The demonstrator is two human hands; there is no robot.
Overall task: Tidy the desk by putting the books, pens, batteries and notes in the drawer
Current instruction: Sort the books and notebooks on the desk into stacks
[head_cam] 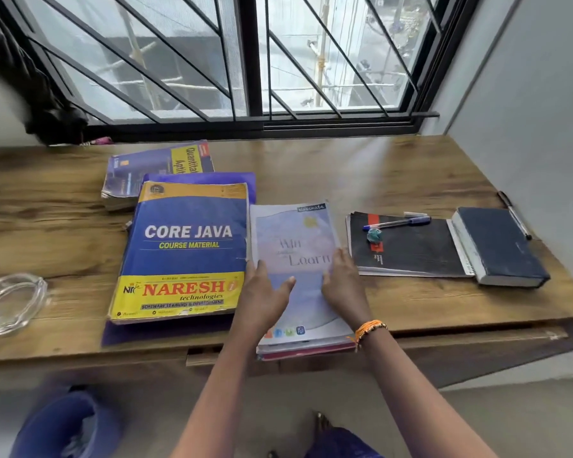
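The brown wood-grain surface point(394, 180) carries all items; none is in the drawer, and the drawer front point(477, 340) under its near edge appears closed. The large blue-and-yellow Core Java course book point(186, 252) lies flat on a purple folder point(166, 328), partly overlapping a second blue-and-yellow book point(139, 173) behind it. The pale blue notebook point(295, 259) tops a thin stack overhanging the near edge, just beside the Java book. The left hand point(265, 302) and right hand point(343, 285) rest on its cover, fingers extended and spread, apparently squaring or steadying the stack before lifting; neither grips it. To the right, a black spiral notebook point(411, 252) bears a blue pen point(399, 222) and a small crumpled teal object point(374, 235). A dark navy diary point(500, 246) overlaps its right edge, with a black pen point(515, 214) just beyond. A clear glass ashtray point(10, 302) sits far left. Batteries are not discernible.
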